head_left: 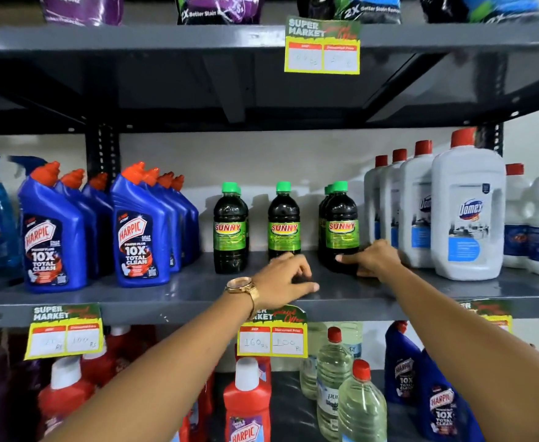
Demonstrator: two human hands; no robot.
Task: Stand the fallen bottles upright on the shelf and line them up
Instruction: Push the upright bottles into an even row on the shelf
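six dark sunny bottles (284, 220), seven blue harpic bottles (140, 231).

The dark bottles with green caps (284, 223) at the middle say "SUNNY". The blue bottles (137, 232) at 9 o'clock say "HARPIC" and "10X TOTAL CLEAN". The big white bottle (467, 212) at 3 o'clock says "Domex". The yellow tag (322, 45) at 12 o'clock says "SUPER MARKET". The tag (272, 336) at 6 o'clock shows "160" and "100". The red bottle (245, 406) at 6 o'clock says "HARPIC".
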